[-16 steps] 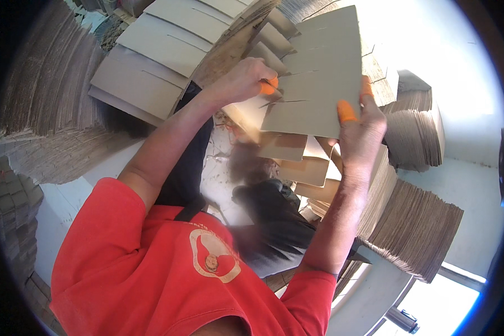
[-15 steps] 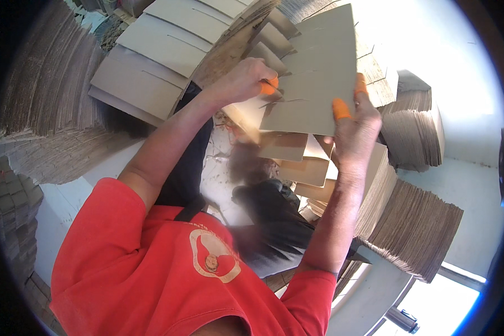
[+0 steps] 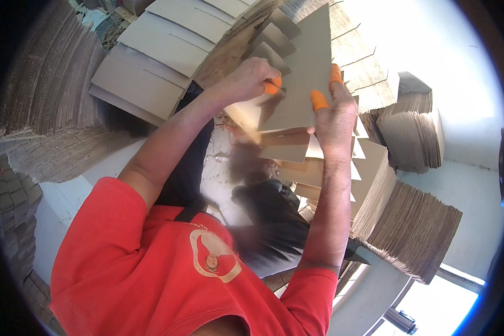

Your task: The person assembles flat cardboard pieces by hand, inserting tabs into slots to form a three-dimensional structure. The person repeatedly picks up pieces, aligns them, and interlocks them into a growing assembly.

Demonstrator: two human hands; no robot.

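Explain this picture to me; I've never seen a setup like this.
There is no machine here, only a person in a red shirt using two bare hands, some fingertips wearing orange covers. A wide fisheye camera on the person's head looks down, so straight edges bend and the corners go dark.

The right hand holds the right side of a slotted card sheet. The left hand is bunched at the sheet's left edge; what exactly it pinches is hard to make out. Smaller card pieces show below the sheet.

Around them are overlapping slotted sheets at upper left, and tall card stacks at far left and right.
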